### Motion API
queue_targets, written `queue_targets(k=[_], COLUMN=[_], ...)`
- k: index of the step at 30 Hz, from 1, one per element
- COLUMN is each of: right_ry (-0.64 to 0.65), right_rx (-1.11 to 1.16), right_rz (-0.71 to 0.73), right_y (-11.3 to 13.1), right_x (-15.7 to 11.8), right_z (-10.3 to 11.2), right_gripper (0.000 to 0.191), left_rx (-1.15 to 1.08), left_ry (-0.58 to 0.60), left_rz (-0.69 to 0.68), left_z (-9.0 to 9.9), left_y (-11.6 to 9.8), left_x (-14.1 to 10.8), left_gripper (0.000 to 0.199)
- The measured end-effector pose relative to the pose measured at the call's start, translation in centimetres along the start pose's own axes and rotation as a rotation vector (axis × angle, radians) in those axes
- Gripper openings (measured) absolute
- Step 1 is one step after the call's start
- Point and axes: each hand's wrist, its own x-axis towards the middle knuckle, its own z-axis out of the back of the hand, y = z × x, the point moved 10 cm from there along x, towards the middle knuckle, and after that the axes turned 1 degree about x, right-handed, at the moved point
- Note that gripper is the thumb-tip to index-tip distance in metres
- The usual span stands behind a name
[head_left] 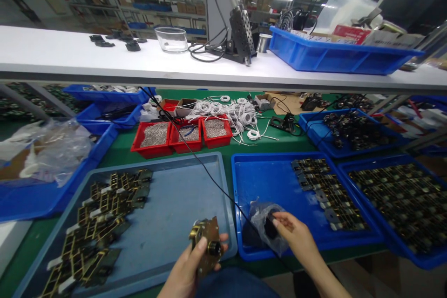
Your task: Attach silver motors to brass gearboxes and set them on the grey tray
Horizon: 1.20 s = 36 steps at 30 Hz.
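My left hand (190, 260) is closed around a brass-coloured metal plate assembly (206, 237) with a round black part sticking out of it. This is held over the front right corner of the grey-blue tray (157, 160). My right hand (296, 237) has its thumb and fingers pinched on a small black part (270, 224) at a clear plastic bag (257, 212). The bag lies in the left front corner of the middle blue tray (244, 253). Whether the black part is inside the bag or at its mouth, I cannot tell.
Similar brass assemblies (111, 195) lie in the grey-blue tray and in trays to the right. A black cable (209, 174) crosses between trays. Red bins (152, 149) of small metal pieces and white cables (240, 116) sit behind. A white shelf (139, 63) spans above.
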Motion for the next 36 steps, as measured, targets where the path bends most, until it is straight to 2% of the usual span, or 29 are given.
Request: queue_targets(k=[4,8,12,15,19,22,24,26,31,36], right_ry=[0.011,0.021,0.0,0.008,0.087,0.188,0.199,0.198,0.262,0.246], right_rx=[-0.075,-0.165,-0.098,0.065,0.271,0.297,0.27,0.242,0.188,0.166], right_rz=[-0.011,-0.054,-0.06,-0.039,0.053,0.29,0.399,0.433,0.452,0.477], right_y=[0.2,-0.8,-0.2,3.0,10.3,16.8,19.3,20.1,20.0,20.7], right_x=[0.5,1.0,0.5,-0.8,-3.0,-4.4,-4.8,-4.8,-4.8,-4.6], right_z=[0.3,0.1,0.7,1.0,0.2,-1.1,-1.7,-2.1,-2.9,-2.4], right_gripper=[0.017,0.018,0.019,0.024,0.024,0.012,0.012,0.013,0.013,0.013], left_rx=[0.048,0.045,0.026,0.064,0.168,0.229,0.271,0.333,0.519,0.687], left_ry=[0.04,0.044,0.031,0.083,0.209,0.253,0.25,0.229,0.093,0.104], left_rz=[-0.002,0.029,0.024,-0.003,-0.054,-0.131,-0.185,-0.214,-0.357,-0.498], left_z=[-0.7,-0.5,0.0,-0.5,-2.3,-3.2,-3.6,-3.8,-3.4,-3.8], left_y=[0.0,0.3,0.2,0.0,0.0,-0.5,-1.2,-1.8,-3.7,-4.6], left_x=[0.4,0.5,0.1,-0.3,-0.3,-0.1,-0.1,-0.3,-1.1,-1.9], left_gripper=[0.059,0.059,0.054,0.05,0.059,0.064,0.065,0.06,0.034,0.031])
